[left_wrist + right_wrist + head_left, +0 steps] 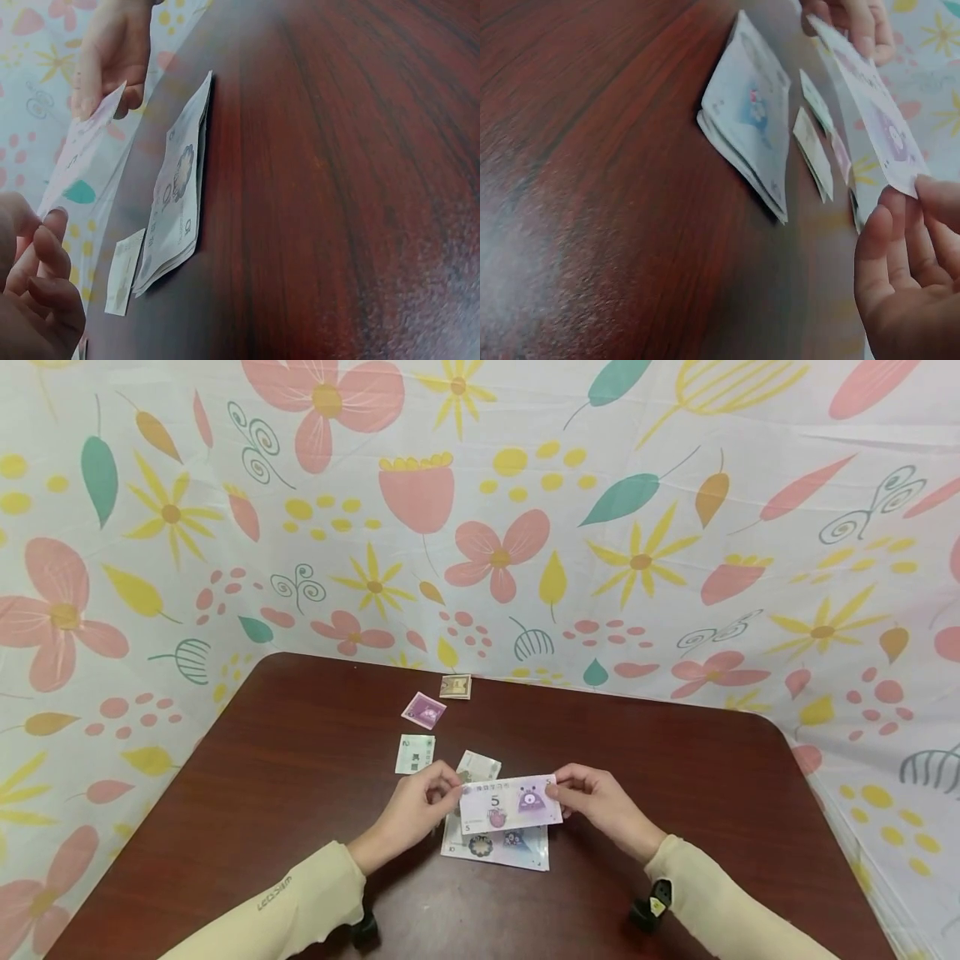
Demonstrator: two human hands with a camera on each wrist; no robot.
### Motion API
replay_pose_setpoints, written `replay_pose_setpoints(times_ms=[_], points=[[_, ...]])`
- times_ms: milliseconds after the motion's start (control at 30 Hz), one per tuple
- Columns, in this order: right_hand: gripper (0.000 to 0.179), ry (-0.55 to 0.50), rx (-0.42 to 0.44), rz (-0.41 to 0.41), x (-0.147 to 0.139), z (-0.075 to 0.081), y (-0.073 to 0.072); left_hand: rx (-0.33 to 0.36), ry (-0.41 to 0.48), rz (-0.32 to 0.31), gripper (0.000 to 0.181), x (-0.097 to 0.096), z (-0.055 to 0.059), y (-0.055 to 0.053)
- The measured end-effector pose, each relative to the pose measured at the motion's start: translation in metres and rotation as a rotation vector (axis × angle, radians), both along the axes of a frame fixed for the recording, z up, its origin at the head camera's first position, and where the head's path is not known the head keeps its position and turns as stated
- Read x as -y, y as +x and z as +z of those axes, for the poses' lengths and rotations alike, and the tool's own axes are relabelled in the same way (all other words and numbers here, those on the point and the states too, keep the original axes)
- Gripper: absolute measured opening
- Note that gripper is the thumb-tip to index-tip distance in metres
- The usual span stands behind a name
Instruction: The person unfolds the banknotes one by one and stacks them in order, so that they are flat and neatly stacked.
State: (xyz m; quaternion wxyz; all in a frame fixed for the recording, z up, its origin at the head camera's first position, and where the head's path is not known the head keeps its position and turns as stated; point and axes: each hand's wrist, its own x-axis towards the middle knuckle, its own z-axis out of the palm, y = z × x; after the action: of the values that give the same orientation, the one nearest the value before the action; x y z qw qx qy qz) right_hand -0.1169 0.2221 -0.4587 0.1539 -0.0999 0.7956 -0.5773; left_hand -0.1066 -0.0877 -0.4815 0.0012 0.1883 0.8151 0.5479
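Observation:
A pale purple play banknote marked 5 (512, 804) is stretched flat between both hands, above the table. At its left end the left hand (411, 806) pinches it between thumb and fingers. The right hand (603, 806) pinches the opposite end, near the printed purple figure. Below the note lies a small stack of pale blue banknotes (495, 852), the top one marked 10, partly covered in the head view. In the left wrist view the stack (176, 187) shows several layered edges. Both hands (112, 52) (911, 277) are clear of the stack.
Behind the stack lies a folded pale note (480, 765). Farther back are a folded greenish note marked 2 (415, 753), a folded purple note (423, 711) and a folded brownish note (455, 687). A flowered cloth (525, 527) hangs behind the dark wooden table (300, 760).

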Motion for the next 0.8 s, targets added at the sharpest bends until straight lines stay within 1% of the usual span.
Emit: replay_pose_setpoints(times_ms=[167, 267, 400, 567, 633, 700, 800], points=[[0.027, 0.069, -0.109, 0.001, 0.007, -0.001, 0.006, -0.025, -0.017, 0.027, 0.016, 0.000, -0.001, -0.001], [0.021, 0.151, -0.182, 0.004, 0.010, 0.000, 0.010, -0.043, -0.032, 0.020, 0.018, 0.001, -0.001, -0.002], [0.011, 0.284, -0.246, 0.041, 0.012, -0.001, 0.017, -0.032, -0.088, -0.026, 0.016, 0.004, -0.003, -0.001], [0.012, 0.336, -0.297, 0.137, 0.011, -0.007, 0.025, 0.010, -0.156, -0.099, 0.014, 0.009, -0.008, 0.003], [0.013, 0.343, -0.323, 0.169, 0.011, -0.010, 0.027, 0.005, -0.189, -0.135, 0.014, 0.010, -0.010, 0.005], [0.014, 0.361, -0.343, 0.191, 0.013, -0.012, 0.029, -0.015, -0.236, -0.159, 0.014, 0.010, -0.011, 0.007], [0.015, 0.391, -0.359, 0.208, 0.016, -0.016, 0.031, -0.061, -0.316, -0.158, 0.015, 0.008, -0.012, 0.009]])
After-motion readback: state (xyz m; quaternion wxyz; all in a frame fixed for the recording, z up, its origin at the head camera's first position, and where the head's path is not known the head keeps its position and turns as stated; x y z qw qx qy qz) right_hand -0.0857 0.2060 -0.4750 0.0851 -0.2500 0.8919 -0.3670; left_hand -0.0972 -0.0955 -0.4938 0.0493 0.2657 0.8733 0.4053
